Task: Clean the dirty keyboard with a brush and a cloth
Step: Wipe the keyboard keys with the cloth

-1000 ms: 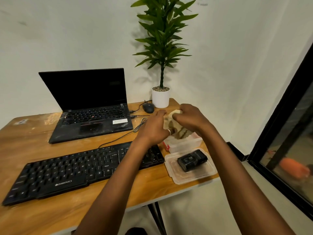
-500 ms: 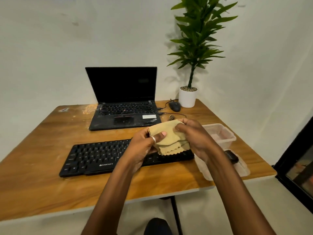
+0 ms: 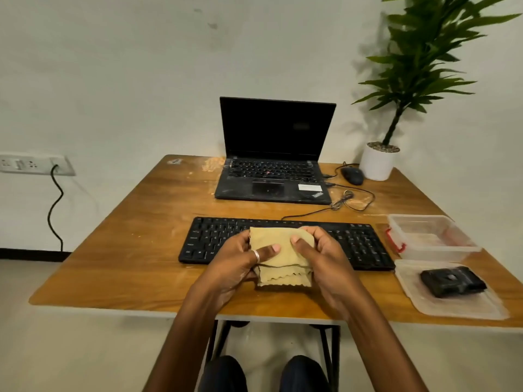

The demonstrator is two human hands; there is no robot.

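A black keyboard (image 3: 351, 241) lies across the middle of the wooden table (image 3: 135, 267). A folded tan cloth (image 3: 278, 264) with scalloped edges is held above the keyboard's near middle. My left hand (image 3: 240, 264) pinches the cloth's left side, thumb on top. My right hand (image 3: 322, 256) grips its right side. The hands and cloth hide the keyboard's central keys. A black brush-like object (image 3: 452, 281) rests on a clear lid at the right; I cannot tell exactly what it is.
An open black laptop (image 3: 271, 171) stands behind the keyboard. A mouse (image 3: 352, 175), cables (image 3: 348, 199) and a potted plant (image 3: 379, 162) sit at the back right. A clear plastic box (image 3: 430, 236) and its lid (image 3: 458, 306) lie at the right edge. A wall socket (image 3: 34, 164) is at the left.
Both hands have carried the cloth from above the plastic box at the right to over the keyboard's middle, and the view has swung left and back.
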